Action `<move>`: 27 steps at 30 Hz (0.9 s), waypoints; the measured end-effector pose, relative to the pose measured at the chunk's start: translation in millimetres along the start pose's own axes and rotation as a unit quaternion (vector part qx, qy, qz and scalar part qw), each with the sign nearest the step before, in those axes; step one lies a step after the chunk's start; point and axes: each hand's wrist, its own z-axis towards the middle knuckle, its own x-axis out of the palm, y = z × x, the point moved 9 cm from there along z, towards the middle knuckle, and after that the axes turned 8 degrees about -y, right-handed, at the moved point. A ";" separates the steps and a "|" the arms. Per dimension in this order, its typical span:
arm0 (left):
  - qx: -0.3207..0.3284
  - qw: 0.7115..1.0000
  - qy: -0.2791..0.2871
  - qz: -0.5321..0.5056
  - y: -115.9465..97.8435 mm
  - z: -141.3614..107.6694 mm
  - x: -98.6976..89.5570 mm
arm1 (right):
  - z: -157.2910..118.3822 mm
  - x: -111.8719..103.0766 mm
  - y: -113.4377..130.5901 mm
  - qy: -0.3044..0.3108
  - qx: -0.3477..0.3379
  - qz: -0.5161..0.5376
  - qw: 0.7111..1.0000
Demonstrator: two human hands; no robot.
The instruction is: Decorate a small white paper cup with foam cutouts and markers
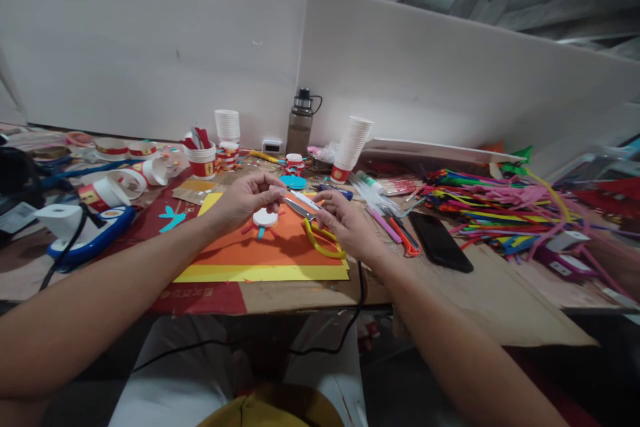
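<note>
A: How do your hands stand?

B: Your left hand (251, 198) has its thumb and fingers pinched together; whether something small sits between them, I cannot tell. Your right hand (347, 223) has its fingertips closed on a slim white stick (306, 200).

A: Where is that stick?

B: It slants between your two hands, above the orange sheet (223, 247), one end in your right fingertips, the other close to your left ones. Whether the left ones touch it is too small to see.

A: And the scissors (303, 212)?

B: They show just below the stick, blades pointing toward your left fingertips, yellow handles near your right hand. I cannot tell whether you touch them.

A: What lies on the orange sheet?

B: A white disc (265, 217) with red and blue strips sticking out around it. A yellow sheet (210, 273) shows from underneath.

A: And around you?

B: On your left, a turquoise cut-out (173, 219). Ahead stand a drink bottle (300, 133) and a leaning stack of paper cups (353, 147). On your right lie a black phone (439, 240) and a heap of coloured fuzzy stems (485, 208).
</note>
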 end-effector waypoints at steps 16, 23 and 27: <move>-0.005 0.993 0.042 0.112 -8.7 -11.0 16.5 | -1.9 4.7 5.7 0.012 -0.043 -0.102 0.994; 0.027 0.985 0.055 0.159 -19.8 -18.0 24.9 | -5.6 6.9 1.8 -0.009 -0.034 -0.109 0.993; 0.024 0.986 0.037 0.161 -20.9 -20.0 23.1 | -8.8 4.9 11.2 -0.038 -0.070 -0.139 0.987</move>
